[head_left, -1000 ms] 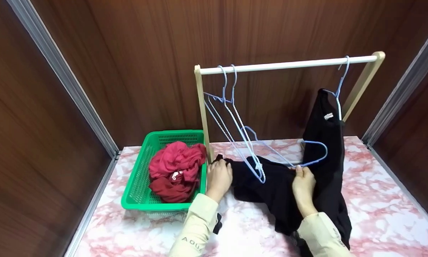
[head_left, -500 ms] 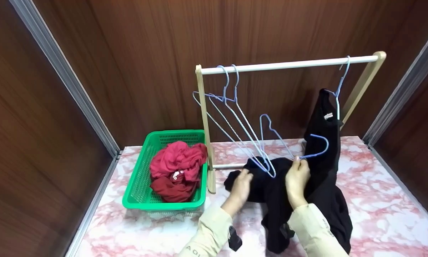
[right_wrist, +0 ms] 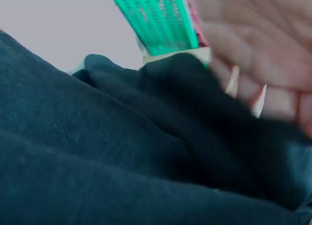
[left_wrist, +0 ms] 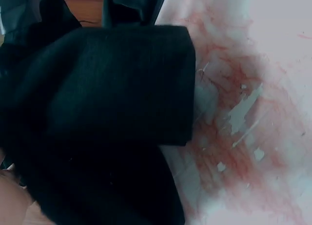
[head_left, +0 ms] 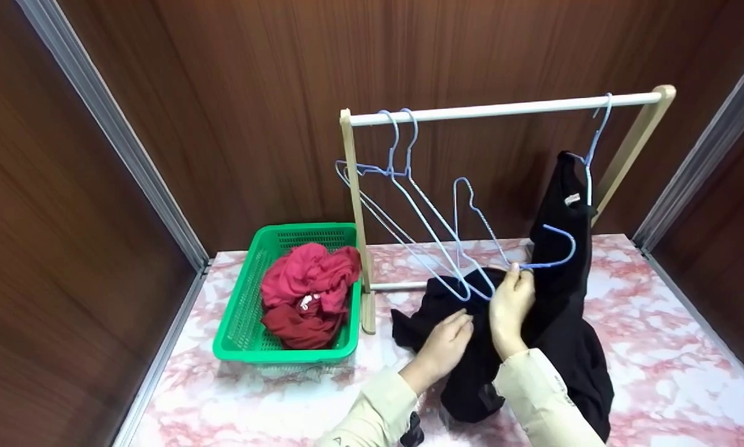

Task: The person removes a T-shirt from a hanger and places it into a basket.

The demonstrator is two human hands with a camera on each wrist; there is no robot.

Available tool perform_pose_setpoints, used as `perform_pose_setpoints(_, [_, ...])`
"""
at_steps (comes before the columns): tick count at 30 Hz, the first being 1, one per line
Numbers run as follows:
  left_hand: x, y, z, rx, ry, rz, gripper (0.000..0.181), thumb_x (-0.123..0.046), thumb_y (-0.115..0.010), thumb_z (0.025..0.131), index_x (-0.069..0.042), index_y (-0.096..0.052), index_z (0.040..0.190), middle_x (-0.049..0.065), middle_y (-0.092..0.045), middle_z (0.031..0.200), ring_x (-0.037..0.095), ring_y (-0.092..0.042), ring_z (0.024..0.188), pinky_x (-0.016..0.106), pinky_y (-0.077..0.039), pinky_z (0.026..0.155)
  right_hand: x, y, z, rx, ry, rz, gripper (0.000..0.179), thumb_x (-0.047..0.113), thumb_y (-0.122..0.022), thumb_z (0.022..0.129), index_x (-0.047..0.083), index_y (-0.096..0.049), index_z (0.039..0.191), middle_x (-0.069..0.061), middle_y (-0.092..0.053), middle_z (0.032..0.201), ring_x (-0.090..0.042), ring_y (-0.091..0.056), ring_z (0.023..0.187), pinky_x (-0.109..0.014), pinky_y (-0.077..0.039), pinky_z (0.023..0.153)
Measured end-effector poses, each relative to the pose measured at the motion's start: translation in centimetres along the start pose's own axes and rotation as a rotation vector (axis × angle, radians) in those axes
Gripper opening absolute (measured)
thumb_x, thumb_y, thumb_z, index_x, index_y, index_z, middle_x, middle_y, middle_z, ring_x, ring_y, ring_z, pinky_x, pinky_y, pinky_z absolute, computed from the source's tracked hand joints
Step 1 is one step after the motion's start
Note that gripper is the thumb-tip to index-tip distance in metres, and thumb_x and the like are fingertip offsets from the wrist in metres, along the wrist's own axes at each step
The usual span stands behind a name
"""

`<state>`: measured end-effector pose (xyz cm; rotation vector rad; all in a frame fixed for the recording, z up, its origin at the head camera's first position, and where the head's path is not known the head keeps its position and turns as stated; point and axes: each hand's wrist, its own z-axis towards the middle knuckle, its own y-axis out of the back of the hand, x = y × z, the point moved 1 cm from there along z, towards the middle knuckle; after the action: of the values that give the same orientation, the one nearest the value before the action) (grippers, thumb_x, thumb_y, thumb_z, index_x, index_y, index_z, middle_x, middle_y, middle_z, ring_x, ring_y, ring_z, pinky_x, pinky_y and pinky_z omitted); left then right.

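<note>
Blue hanger [head_left: 536,266], higher than before, in the pinch of the right hand [head_left: 512,305] — left hand [head_left: 443,347] nearer, its grip unclear.

1. This is looking like a small booth set up for handling laundry.
2. Wood-grain panels [head_left: 260,124] are enclosing the back and both sides, with grey metal strips [head_left: 111,130] running along their corners.
3. A pink-and-white marbled worktop [head_left: 198,397] is spanning the space between them.
4. A garment rack [head_left: 496,110] is standing there carrying blue hangers [head_left: 422,210], a green perforated basket [head_left: 228,329] is holding red clothes [head_left: 313,270], and a black garment [head_left: 468,397] is lying partly on the worktop.
</note>
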<state>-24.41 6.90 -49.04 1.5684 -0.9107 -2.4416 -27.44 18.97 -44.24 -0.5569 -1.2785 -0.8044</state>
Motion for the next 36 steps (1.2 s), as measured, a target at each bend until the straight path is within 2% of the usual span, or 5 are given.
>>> perform_pose_setpoints(7, [1.3,-0.3,0.2,-0.229,-0.096,0.116,0.028,0.004,-0.062,0.079,-0.002,-0.065,0.106,0.011,-0.062,0.114,0.026,-0.058,0.110,0.030,-0.045,0.098,0.0,-0.1,-0.3,0.000,-0.022,0.133,0.030,0.012,-0.040,0.101,-0.014,-0.054,0.103,-0.005,-0.058,0.078,0.004,-0.044,0.069,-0.018,-0.036,0.072])
perform_pose_setpoints(11, [2.2,-0.3,0.2,-0.345,0.071,0.079,0.057,0.000,-0.073,0.070,-0.001,-0.050,0.122,0.018,-0.051,0.125,0.036,-0.050,0.116,0.044,-0.041,0.100,0.4,-0.2,-0.5,0.006,-0.027,0.177,0.029,0.012,-0.040,0.101,-0.013,-0.054,0.101,-0.007,-0.057,0.079,0.005,-0.042,0.070,-0.017,-0.035,0.071])
perform_pose_setpoints(18, [3.8,-0.3,-0.1,-0.156,0.452,-0.317,0.074,-0.027,-0.063,0.085,0.003,-0.027,0.142,0.036,-0.043,0.137,0.044,-0.042,0.130,0.050,-0.035,0.110,0.8,-0.2,-0.6,-0.019,-0.103,0.262,0.026,0.011,-0.039,0.101,-0.011,-0.054,0.102,0.003,-0.048,0.079,-0.002,-0.042,0.075,-0.017,-0.033,0.074])
perform_pose_setpoints(26, [4.4,-0.8,-0.4,-0.026,0.467,-0.794,0.052,-0.031,-0.043,0.100,-0.005,-0.033,0.144,0.019,-0.051,0.134,0.018,-0.057,0.108,0.033,-0.046,0.096,1.2,-0.6,-0.9,-0.046,-0.144,0.309,0.029,0.013,-0.039,0.102,-0.011,-0.054,0.104,-0.007,-0.055,0.089,-0.007,-0.048,0.086,-0.022,-0.036,0.082])
perform_pose_setpoints(36, [4.1,0.3,0.7,-0.416,0.324,-0.402,0.017,-0.015,-0.066,0.086,-0.001,-0.061,0.095,0.010,-0.069,0.093,0.010,-0.058,0.085,0.025,-0.048,0.081,0.9,-0.8,-1.3,-0.002,-0.128,0.271,0.033,0.013,-0.043,0.099,0.002,-0.053,0.070,0.008,-0.042,0.065,-0.002,-0.036,0.063,-0.018,-0.030,0.063])
